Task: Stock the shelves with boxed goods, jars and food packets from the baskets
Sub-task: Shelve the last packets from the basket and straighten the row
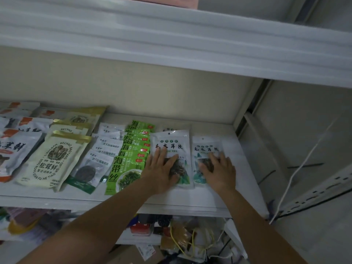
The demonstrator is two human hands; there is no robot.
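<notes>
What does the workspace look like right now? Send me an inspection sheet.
Surface: white shelf, with packets lying flat in rows on it.
Job's things: left white packet and right white packet lie side by side. Green kelp packets and cream mushroom packets lie further left.
Clutter: mixed goods heaped below the shelf.
Grippers: left hand lies flat on the left white packet; right hand lies flat on the right white packet.
Cables: white cable hangs at the right; yellow cord lies among the goods below.
Surroundings: upper shelf overhead; perforated rail at the right.
</notes>
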